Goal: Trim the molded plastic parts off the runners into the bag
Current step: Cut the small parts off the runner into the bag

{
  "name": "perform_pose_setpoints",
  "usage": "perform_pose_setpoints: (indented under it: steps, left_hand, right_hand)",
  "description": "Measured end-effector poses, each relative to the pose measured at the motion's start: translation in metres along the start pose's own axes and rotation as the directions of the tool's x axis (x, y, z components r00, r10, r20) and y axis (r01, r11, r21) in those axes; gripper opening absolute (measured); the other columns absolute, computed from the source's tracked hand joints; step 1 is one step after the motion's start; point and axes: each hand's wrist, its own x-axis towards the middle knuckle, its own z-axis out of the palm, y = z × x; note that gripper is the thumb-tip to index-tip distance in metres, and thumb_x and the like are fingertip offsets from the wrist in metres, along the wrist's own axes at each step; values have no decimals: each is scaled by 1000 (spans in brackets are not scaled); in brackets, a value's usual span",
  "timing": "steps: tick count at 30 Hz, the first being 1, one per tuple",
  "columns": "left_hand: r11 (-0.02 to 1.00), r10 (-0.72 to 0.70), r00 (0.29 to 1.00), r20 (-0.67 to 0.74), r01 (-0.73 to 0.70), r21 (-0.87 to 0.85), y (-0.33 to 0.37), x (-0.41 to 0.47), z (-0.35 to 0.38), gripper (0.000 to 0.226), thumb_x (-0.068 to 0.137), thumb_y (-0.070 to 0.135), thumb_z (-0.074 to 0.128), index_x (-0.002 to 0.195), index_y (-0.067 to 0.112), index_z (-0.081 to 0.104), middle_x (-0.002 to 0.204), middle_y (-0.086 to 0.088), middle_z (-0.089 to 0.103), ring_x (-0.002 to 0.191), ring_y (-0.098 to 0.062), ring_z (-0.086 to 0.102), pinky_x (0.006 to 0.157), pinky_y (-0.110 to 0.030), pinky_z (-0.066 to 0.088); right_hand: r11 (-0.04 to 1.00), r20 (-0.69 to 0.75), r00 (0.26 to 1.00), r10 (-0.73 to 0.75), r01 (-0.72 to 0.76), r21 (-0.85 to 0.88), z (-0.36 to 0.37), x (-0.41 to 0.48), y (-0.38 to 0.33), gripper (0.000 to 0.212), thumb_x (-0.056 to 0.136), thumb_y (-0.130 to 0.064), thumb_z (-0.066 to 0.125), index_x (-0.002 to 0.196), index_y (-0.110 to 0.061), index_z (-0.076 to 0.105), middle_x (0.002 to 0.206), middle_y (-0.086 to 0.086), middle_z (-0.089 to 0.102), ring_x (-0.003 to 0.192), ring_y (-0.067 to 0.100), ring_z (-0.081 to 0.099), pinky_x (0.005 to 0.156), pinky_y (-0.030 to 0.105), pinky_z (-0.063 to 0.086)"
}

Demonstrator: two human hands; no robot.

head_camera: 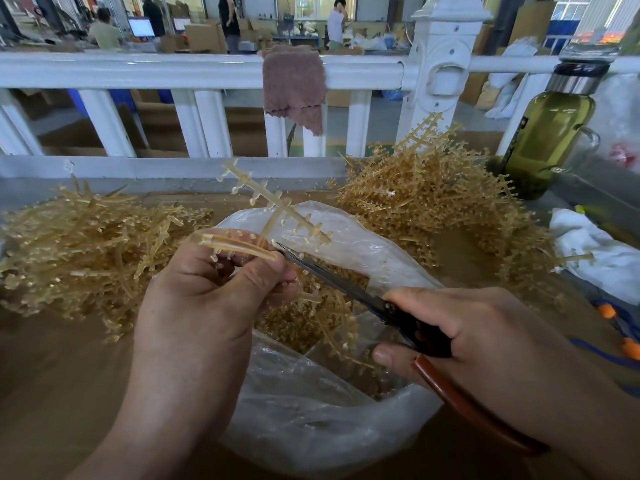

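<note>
Left hand [207, 289] pinches the runner [277, 206] above the open bag [363, 251] so trimmed parts drop in; right hand [460, 327] grips scissors [332, 278], blades at the stem.

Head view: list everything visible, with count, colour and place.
runner: one, translucent tan, held over the bag
bag: one, clear plastic, centre, tan parts inside
scissors: one, dark blades, black and reddish handles, tips at the runner
left pile: one, tan runners, left of the bag
right pile: one, tan runners, right of the bag
table: one, brown, under everything
bottle: one, olive green, far right
brown cloth: one, draped over the railing
railing: one, white, behind the table
white cloth: one, right edge
beaded cord: one, blue with orange beads, right edge
left hand: grips the runner
right hand: holds the scissors
</note>
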Motion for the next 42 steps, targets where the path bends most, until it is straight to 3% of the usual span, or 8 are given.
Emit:
perform_pose_setpoints:
  steps: [11,19,24,36,42]
  left_hand:
    - [1000,-21,999,-27,21,-8,-1,0,0,5,76,22,74,78,26,75,75,-6,74,72,-22,74,66,-28,60]
    - [1000,-23,999,-33,23,-6,-1,-1,-1,5,76,22,75,78,26,76,74,-6,74,71,-23,75,66,-28,60]
    - [999,-16,1000,-7,17,28,0,1,-2,4,77,24,75,79,28,76,74,-4,74,71,-21,75,68,-32,60]
    - [1000,-26,997,70,25,10,4,3,1,16,77,22,71,67,33,76,67,1,73,65,-14,72,60,-25,57]
    - [1000,-25,997,74,25,7,5,2,1,16,76,22,71,66,33,76,67,1,72,65,-13,72,60,-24,57]
  right_hand:
    - [1000,10,1000,17,-17,-3,-1,0,0,43,80,-73,42,83,-32,55,65,-13,53,67,6,56,59,25,44]
    - [1000,14,1000,26,-26,-2,-2,-1,-1,51,79,-74,42,98,-32,65,71,-14,62,71,3,58,67,24,45]
    - [999,40,998,37,-37,-4,-3,0,1,51,78,-77,41,97,-34,61,72,-14,59,70,4,58,63,26,45]
    - [1000,55,998,14,-15,7,-3,0,4,49,80,-76,43,97,-33,61,74,-14,61,69,4,59,61,26,46]
    - [1000,45,999,-1,1,6,-3,0,5,42,83,-73,44,94,-35,60,68,-15,57,65,3,58,58,20,45]
